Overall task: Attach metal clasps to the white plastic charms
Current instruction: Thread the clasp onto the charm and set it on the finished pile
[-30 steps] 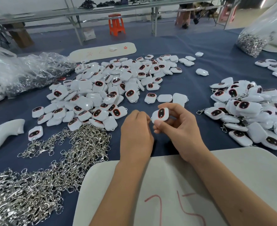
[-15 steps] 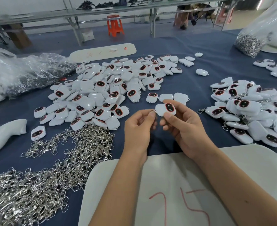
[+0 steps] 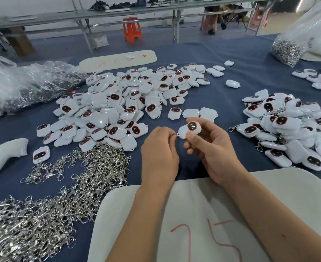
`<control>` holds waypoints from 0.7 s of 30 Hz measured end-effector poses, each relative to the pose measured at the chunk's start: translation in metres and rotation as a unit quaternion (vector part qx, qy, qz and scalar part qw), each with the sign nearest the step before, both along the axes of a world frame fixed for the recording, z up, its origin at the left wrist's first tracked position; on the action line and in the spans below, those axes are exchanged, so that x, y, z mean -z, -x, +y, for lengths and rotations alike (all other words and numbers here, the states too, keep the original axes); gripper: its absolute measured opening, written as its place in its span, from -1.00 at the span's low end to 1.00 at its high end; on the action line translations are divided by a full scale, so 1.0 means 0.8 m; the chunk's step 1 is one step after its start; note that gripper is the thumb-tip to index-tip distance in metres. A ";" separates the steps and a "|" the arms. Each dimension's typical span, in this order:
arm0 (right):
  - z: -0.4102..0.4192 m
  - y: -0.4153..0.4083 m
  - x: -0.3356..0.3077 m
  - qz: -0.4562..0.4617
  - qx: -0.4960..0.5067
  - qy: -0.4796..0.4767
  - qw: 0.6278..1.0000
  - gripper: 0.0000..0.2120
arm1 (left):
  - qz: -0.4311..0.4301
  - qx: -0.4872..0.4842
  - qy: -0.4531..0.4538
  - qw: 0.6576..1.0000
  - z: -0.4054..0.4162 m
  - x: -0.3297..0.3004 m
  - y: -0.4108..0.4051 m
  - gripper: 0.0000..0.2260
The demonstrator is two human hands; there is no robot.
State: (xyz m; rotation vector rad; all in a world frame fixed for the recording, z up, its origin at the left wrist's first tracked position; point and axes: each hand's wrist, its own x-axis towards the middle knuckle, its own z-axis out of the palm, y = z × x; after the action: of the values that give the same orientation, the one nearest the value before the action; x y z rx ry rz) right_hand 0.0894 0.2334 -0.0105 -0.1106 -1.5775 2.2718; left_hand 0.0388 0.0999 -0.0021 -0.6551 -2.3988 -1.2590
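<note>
My right hand [image 3: 210, 148] pinches a white plastic charm [image 3: 190, 129] with a dark red-rimmed oval on its face, held above the blue cloth. My left hand [image 3: 159, 154] meets the charm's left loop, its fingertips pinching a small metal clasp [image 3: 173, 134] that is mostly hidden. A big pile of loose charms [image 3: 118, 106] lies beyond my hands. Silver clasps [image 3: 65, 186] are heaped at the lower left. Charms with clasps on them [image 3: 292, 129] are piled at the right.
A white board [image 3: 212, 214] marked in red lies under my forearms. Crumpled plastic bags [image 3: 23, 84] sit at the far left, a bag of clasps [image 3: 288, 50] at the far right. A white curved piece [image 3: 4, 156] lies at the left edge. An orange stool [image 3: 132, 29] stands beyond the table.
Both hands have risen slightly and the charm has turned, its dark face now tilted up and right. My left fingertips have closed in on its loop.
</note>
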 end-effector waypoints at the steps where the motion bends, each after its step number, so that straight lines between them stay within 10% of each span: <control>1: 0.000 0.000 0.000 0.001 0.002 -0.009 1.000 -0.72 | 0.011 -0.003 0.008 1.000 0.000 0.000 0.000 -0.89; 7: -0.006 -0.001 -0.001 0.012 0.031 -0.087 0.996 -0.74 | 0.025 -0.021 0.059 0.998 0.002 0.001 0.002 -0.90; 10: -0.006 -0.001 -0.002 0.012 0.027 -0.049 0.998 -0.72 | -0.074 -0.011 -0.079 0.994 0.004 0.001 0.001 -0.89; 16: -0.001 -0.001 -0.007 0.018 -0.022 0.054 0.998 -0.62 | -0.433 0.118 -0.404 0.797 0.017 -0.006 -0.003 -0.85; 21: -0.002 0.000 -0.006 0.019 -0.028 0.039 0.999 -0.61 | -0.447 0.118 -0.437 0.771 0.015 -0.008 -0.004 -0.88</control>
State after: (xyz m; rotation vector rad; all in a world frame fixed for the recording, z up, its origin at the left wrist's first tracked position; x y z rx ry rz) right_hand 0.0894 0.2321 -0.0057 -0.0444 -1.4916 2.3641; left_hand 0.0418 0.1120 0.0044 -0.0089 -1.8375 -3.0179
